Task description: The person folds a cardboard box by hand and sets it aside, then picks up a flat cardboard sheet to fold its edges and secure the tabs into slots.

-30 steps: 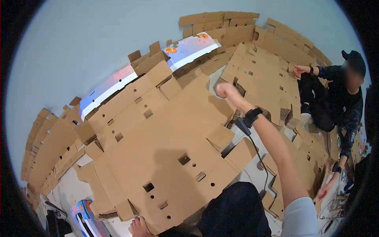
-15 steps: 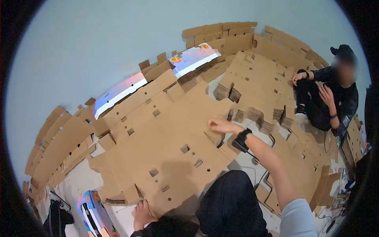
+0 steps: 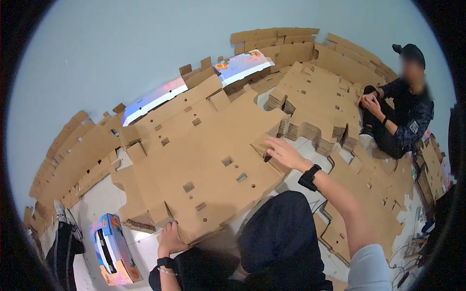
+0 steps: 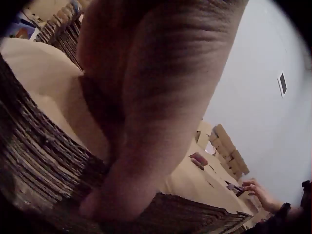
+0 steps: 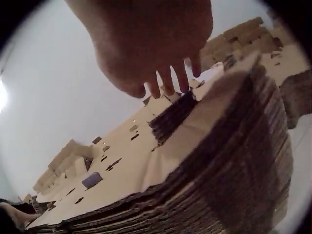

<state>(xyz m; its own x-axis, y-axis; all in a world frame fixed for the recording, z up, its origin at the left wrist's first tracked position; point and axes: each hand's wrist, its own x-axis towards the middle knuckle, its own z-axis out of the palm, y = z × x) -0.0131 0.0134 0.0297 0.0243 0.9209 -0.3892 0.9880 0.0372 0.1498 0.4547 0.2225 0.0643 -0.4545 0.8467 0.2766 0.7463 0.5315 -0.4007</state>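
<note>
Clearly, the work spans a broad stack of cut cardboard (image 3: pixel 199 140) that lies low in front of the person, over the pale floor (image 3: pixel 145 242), its layered edges (image 4: pixel 53 146) exposed. Left hand (image 3: pixel 170 237) touches the near-left corner; the left wrist view shows one digit against the cut layers, but whether the grip is clamped round them I cannot tell. Right hand (image 3: pixel 287 154) has its grip apart, fingers extended and spread near a slanted flap (image 3: pixel 258 150) at the right edge, with nothing visibly pinched; contact there is unclear.

For good control, the hands should probably bear on opposite sides of the stack, with light, even pressure, so that the layers do not slide over each other. Flat fingers look safer than a pinch beside that flap, since it could crease or catch. The raised knee (image 3: pixel 284 233) sits close to the near edge, so a little room there would help.
</note>
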